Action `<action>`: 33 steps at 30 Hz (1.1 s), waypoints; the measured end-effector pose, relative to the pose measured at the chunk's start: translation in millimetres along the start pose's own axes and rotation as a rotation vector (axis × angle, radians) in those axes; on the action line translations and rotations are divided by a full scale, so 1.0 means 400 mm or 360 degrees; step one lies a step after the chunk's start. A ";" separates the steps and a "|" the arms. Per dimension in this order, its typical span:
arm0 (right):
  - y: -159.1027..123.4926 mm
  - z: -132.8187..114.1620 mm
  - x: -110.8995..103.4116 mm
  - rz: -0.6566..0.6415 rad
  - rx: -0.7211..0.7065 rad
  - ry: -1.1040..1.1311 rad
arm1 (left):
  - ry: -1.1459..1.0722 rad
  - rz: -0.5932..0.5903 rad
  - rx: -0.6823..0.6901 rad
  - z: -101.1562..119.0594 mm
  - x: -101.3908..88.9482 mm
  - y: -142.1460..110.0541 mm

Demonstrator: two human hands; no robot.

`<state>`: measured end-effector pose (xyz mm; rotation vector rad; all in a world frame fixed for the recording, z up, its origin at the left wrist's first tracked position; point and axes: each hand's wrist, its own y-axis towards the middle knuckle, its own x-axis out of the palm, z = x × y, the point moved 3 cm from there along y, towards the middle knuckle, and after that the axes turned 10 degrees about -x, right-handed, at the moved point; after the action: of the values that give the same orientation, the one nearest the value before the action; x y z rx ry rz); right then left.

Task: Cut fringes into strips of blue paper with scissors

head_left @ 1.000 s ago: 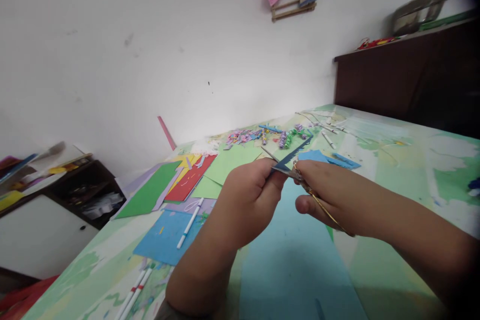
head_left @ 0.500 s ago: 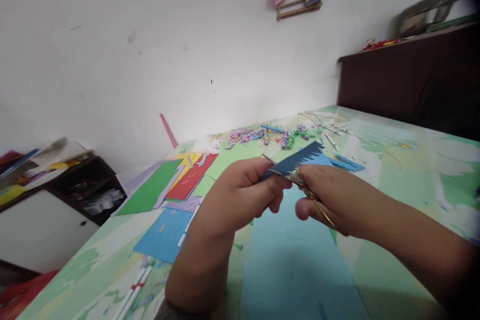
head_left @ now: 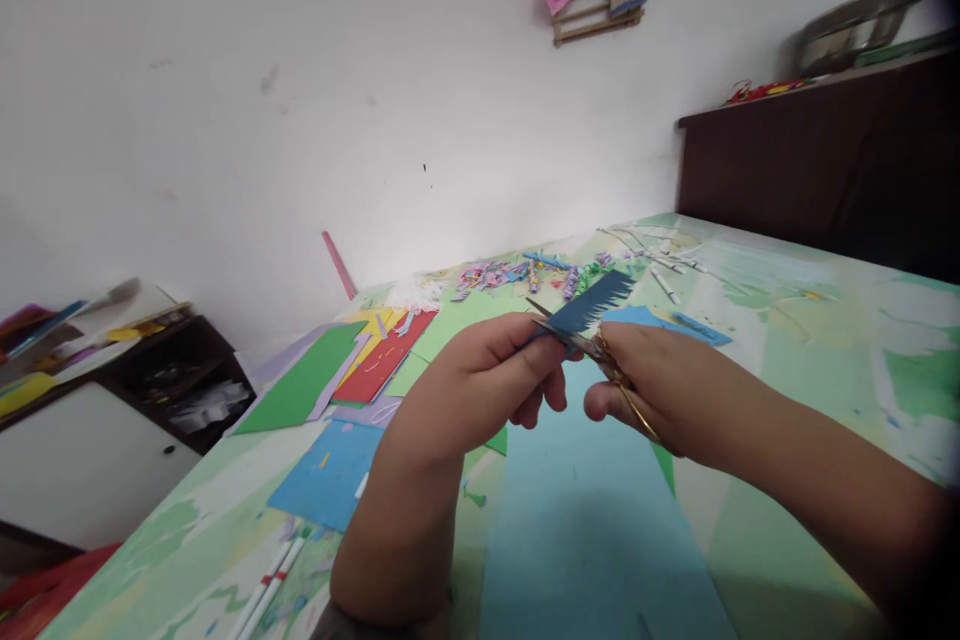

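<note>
Between thumb and fingers, my left hand (head_left: 487, 375) pinches a dark blue paper strip (head_left: 589, 305) whose near edge is cut into a fringe. My right hand (head_left: 660, 385) is closed on gold-handled scissors (head_left: 634, 410), with fingers and thumb at the loops. The blades sit apart at the strip, close to the left fingertips. Both hands are raised above a light blue sheet (head_left: 585, 510) on the table.
Green paper (head_left: 300, 380), red paper (head_left: 386, 355) and a blue sheet (head_left: 326, 470) lie on the left. Paper scraps (head_left: 487, 275) and curled paper pieces are at the back, near white sticks (head_left: 664, 285). A dark cabinet (head_left: 810, 155) stands at the right.
Both hands have shifted slightly left with the strip and scissors. The strip's far end is lower and further left, and the blades look wider apart.
</note>
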<state>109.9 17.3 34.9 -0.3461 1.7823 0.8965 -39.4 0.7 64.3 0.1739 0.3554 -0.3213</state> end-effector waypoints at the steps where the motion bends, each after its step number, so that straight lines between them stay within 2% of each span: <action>1: 0.001 0.001 -0.002 -0.0020 0.0031 0.0002 | 0.0048 0.0026 0.0013 0.001 0.002 0.000; 6: -0.006 -0.003 -0.010 -0.0020 -0.0059 0.0049 | 0.0345 0.0239 0.0129 0.004 0.000 -0.002; 11: -0.016 -0.002 -0.008 -0.0009 -0.0037 0.0100 | 0.0719 0.0275 0.0335 0.014 0.009 -0.005; 14: -0.016 0.001 -0.003 -0.0002 -0.0070 0.0119 | 0.0788 0.0319 0.0412 0.021 0.013 -0.008; 17: -0.015 0.003 0.002 0.0015 -0.0119 0.0119 | 0.0810 0.0338 0.0403 0.024 0.015 -0.009; 22: -0.016 0.001 0.002 -0.0060 -0.0051 0.0113 | 0.0803 0.0294 0.0414 0.024 0.017 -0.012; 26: -0.014 -0.011 -0.004 -0.0065 -0.0123 0.0139 | 0.0756 0.0305 0.0414 0.023 0.015 -0.016; 30: -0.010 -0.020 -0.006 -0.0097 -0.0078 0.0155 | 0.0609 0.0265 0.0370 0.026 0.010 -0.021; 33: -0.010 -0.022 -0.004 -0.0053 -0.0032 0.0062 | 0.0379 0.0171 0.0258 0.021 0.006 -0.024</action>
<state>107.0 8.1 36.1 -0.4080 1.7991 0.8901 -37.7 -10.6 70.0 0.3909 0.5535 -0.2232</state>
